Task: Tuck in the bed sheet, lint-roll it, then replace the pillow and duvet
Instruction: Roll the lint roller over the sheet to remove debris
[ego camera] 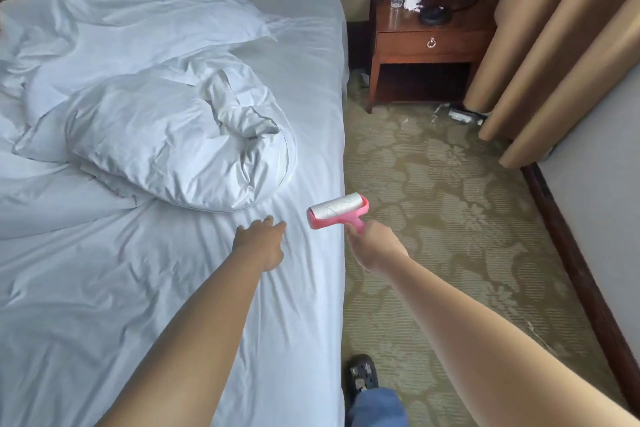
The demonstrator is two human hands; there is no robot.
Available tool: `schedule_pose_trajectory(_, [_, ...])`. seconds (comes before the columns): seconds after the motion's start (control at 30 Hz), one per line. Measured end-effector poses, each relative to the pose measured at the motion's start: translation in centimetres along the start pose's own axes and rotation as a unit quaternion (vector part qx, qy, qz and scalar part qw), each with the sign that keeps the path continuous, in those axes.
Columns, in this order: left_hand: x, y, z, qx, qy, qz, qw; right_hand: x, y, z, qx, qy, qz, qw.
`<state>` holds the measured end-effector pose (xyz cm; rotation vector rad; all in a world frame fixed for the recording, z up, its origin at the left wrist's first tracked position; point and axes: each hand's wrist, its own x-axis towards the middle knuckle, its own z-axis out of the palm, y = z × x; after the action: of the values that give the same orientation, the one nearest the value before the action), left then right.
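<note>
Head view: lint roller (337, 215) handle within curled right-hand fingers (353, 230); left-hand fingers (273, 224) straight on sheet (104, 288).

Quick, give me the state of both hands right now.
Left hand: open, fingers out over the bed sheet.
Right hand: grips the pink lint roller by its handle.

Creased matt cotton bed sheet (173, 288), glossy pink plastic lint roller (337, 215) with paper roll, polished wooden nightstand (433, 42)

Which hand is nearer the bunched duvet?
Left. The left hand reaches over the sheet just short of the duvet; the right hand grips the lint roller beyond the bed's edge.
</note>
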<state>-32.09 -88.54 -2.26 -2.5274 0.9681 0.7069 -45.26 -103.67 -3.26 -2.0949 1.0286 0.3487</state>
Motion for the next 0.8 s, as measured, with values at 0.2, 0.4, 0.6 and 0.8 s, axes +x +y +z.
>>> schedule_pose_trajectory(0.2, [8.8, -0.4, -1.0, -0.020, -0.002, -0.004, 1.000, 9.3, -2.1, 1.2, 0.002, -0.038, 0.018, 0.999])
schedule_pose_trajectory(0.4, [14.8, -0.5, -2.3, 0.049, 0.073, 0.015, 0.996, 14.8, -3.1, 3.6, 0.055, -0.091, 0.066, 0.992])
schedule_pose_trajectory(0.6, [19.9, -0.2, -1.9, 0.100, 0.123, 0.015, 0.987, 20.5, -4.2, 5.1, 0.077, -0.115, 0.064, 0.988])
schedule_pose_trajectory(0.8, [25.2, -0.8, -3.3, 0.096, 0.118, -0.048, 0.987, 27.1, -7.9, 3.9, 0.091, -0.098, 0.052, 0.990])
